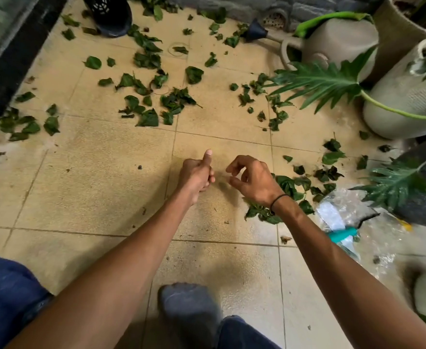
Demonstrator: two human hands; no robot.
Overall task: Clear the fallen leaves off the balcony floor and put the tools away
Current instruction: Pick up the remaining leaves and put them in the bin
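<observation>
Nearest the lens, a grey-socked foot [190, 311] stood on the tiled floor [93, 172], the person apparently crouched low to reach the litter. Beyond the foot, the left hand [196, 176] was curled into an empty fist with its thumb raised, holding nothing. Just right of it the right hand [251, 181] hung with fingers loosely bent and apart, also holding nothing, perhaps ready to gather. Fallen leaves [156, 102] lay scattered over the floor well beyond the foot, with another cluster [290, 187] just right of the right hand. Right of the foot, a teal-handled tool [343, 234] rested on a clear plastic bag [368, 230], likely kept within reach. A watering can [333, 41] lay far beyond, beside pale pots [403, 96].
</observation>
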